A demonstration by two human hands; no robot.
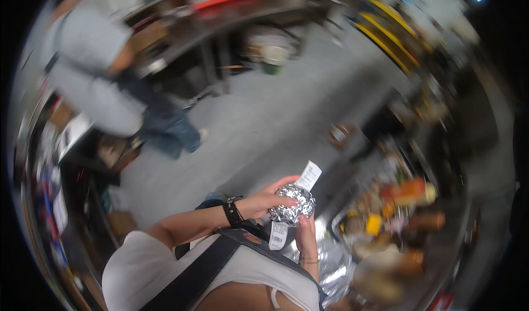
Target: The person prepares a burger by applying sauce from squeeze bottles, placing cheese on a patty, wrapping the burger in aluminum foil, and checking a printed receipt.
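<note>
A round bundle wrapped in crinkled aluminium foil [301, 199] sits between both my hands, in front of my apron. From the left comes my left hand [275, 198], with a black bracelet at its wrist and the thumb lying across the foil. My right hand [306, 230] supports the bundle from its lower right side. A white printed paper slip [309, 176] sticks out above the bundle. Below it hangs another printed paper end [278, 236] with a barcode; whether both belong to one strip cannot be told. What the foil contains is hidden.
At my right is a counter with blurred food items and a bottle with an orange label [407, 191]. Shiny sheeting [334, 265] lies near my right arm. A co-worker [91, 63] stands upper left by a metal table [206, 23]. A brown box [341, 135] rests lower, beyond my hands.
</note>
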